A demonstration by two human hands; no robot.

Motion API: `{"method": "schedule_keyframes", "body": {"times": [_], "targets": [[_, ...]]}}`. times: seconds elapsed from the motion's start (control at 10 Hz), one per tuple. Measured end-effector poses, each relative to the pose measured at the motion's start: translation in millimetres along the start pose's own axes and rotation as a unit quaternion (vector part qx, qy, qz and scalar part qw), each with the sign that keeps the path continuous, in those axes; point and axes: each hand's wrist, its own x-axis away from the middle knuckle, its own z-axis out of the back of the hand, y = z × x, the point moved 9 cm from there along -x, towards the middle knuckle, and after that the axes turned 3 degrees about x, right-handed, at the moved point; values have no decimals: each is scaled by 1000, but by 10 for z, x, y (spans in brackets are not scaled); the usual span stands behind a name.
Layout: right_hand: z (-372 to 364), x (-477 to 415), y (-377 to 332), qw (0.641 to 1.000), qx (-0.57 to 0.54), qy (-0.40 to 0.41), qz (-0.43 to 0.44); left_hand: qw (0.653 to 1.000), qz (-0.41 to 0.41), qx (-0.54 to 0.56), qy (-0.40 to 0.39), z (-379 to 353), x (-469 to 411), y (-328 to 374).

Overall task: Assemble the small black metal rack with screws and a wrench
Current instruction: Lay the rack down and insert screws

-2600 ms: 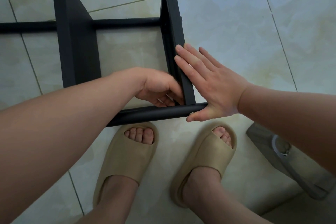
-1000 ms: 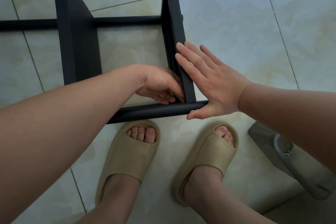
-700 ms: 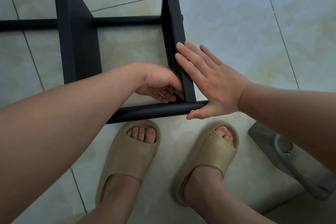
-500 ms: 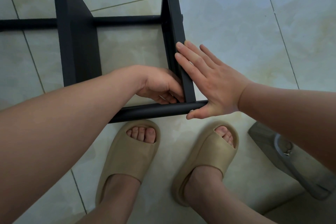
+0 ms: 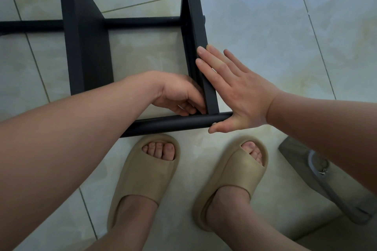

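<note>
rack (image 5: 89, 51): end bar (image 5: 196, 16) is pressed by right hand (image 5: 238, 91), flat, fingers straight; left hand (image 5: 179, 93) is curled at inner corner; anything held cannot be told

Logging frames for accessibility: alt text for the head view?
The right hand presses flat against the outer side bar of a black rack, thumb on the near tube, while the left hand curls into the joint's inside corner; anything it holds is hidden. The rack stands on tiled floor by feet in beige slippers.
</note>
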Motion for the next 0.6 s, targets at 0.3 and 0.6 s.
{"method": "schedule_keyframes", "body": {"times": [0.3,0.6], "targets": [[-2,-11,-1,1000,-2,0,1,1000,2,6,0,37,26,13],[10,-17,-5,1000,-4,9,2,1000,-1,6,-10,-4,12,2]]}}
